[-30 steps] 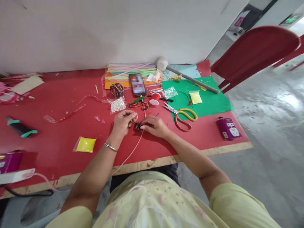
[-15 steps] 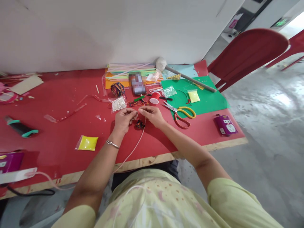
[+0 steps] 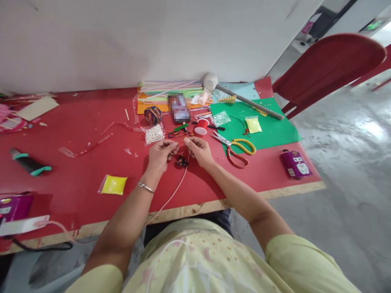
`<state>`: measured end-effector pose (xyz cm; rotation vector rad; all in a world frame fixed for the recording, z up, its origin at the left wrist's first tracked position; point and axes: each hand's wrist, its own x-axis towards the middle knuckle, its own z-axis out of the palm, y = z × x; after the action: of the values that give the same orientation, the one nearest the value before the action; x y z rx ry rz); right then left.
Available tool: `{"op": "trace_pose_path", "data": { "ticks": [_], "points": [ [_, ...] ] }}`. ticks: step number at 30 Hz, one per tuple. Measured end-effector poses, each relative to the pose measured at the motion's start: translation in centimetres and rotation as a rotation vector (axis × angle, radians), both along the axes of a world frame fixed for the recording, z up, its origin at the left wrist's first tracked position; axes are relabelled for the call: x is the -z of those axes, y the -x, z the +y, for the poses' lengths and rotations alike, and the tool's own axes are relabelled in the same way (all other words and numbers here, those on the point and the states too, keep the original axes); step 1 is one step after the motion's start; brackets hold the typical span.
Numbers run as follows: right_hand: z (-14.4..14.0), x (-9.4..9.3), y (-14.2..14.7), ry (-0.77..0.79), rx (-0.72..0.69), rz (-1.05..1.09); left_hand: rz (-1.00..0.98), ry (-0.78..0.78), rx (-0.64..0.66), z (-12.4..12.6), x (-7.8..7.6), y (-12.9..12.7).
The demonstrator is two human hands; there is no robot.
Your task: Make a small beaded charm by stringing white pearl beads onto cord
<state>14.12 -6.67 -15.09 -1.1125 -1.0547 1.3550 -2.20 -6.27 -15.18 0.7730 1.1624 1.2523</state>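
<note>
Left hand (image 3: 160,154): fingertips pinched on thin thread.
Right hand (image 3: 198,149): pinching same thread.
Yarn bundle (image 3: 181,162): on red table (image 3: 76,171), between hands.
Scissors (image 3: 236,148): near right hand.

Small multicoloured thread knot (image 3: 181,161): dark blue, orange, red strands bunched tight, lying flat on red table just below gap between both hands' fingertips, touching neither. Thin pale pink cord (image 3: 171,196): runs from right-hand fingertips down past knot, over table's near edge.
</note>
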Motion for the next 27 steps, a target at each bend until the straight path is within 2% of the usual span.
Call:
{"op": "trace_pose_path", "data": {
  "ticks": [3, 9, 12, 15, 18, 27],
  "points": [
    [-0.1, 0.4, 0.0, 0.017, 0.076, -0.032, -0.033, -0.002, -0.04, 0.1, 0.1, -0.1],
    [0.2, 1.2, -0.2, -0.118, -0.011, -0.331, -0.07, 0.024, -0.011, -0.2, 0.0, -0.5],
    [0.5, 1.6, -0.3, -0.244, -0.016, -0.36, -0.132, 0.063, 0.006, -0.2, -0.2, -0.4],
    [0.5, 1.6, -0.6, -0.43, -0.121, -0.492, -0.169, 0.089, 0.034, -0.1, -0.4, -0.2],
    [0.3, 1.3, -0.6, -0.532, -0.155, -0.605, -0.188, 0.101, 0.061, 0.1, -0.5, 0.1],
    [0.9, 2.2, 0.1, -0.575, -0.132, -0.654, -0.22, 0.134, 0.125, 0.5, -0.1, 0.9]
  ]
}}
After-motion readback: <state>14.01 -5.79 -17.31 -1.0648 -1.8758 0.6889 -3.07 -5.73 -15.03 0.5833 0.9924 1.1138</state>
